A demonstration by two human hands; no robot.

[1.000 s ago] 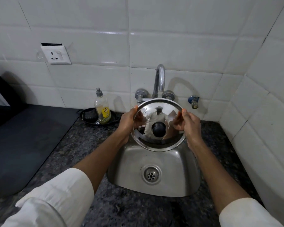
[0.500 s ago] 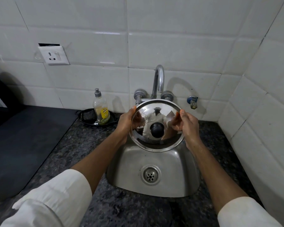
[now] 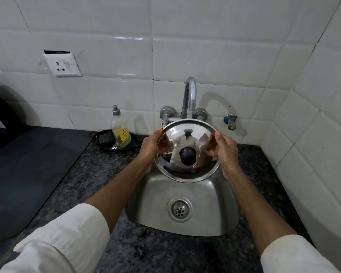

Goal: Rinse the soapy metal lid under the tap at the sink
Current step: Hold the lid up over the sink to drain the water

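Observation:
A round shiny metal lid point(image 3: 185, 170) with a black knob at its centre is held tilted toward me above the back of the steel sink point(image 3: 154, 205). My left hand point(image 3: 149, 147) grips its left rim and my right hand point(image 3: 224, 147) grips its right rim. The curved chrome tap point(image 3: 189, 95) rises just behind the lid; its spout end is hidden by the lid's top edge. I see no water stream and no foam on the lid's face.
A dish-soap bottle point(image 3: 120, 131) stands in a small black dish point(image 3: 102, 139) left of the tap. A blue-handled valve point(image 3: 230, 121) sticks out of the wall on the right. Speckled dark counter point(image 3: 98, 174) surrounds the sink; tiled wall is close on the right.
The lid and both hands stay almost in place under the tap; the lid has turned slightly in my hands. The view has shifted a little.

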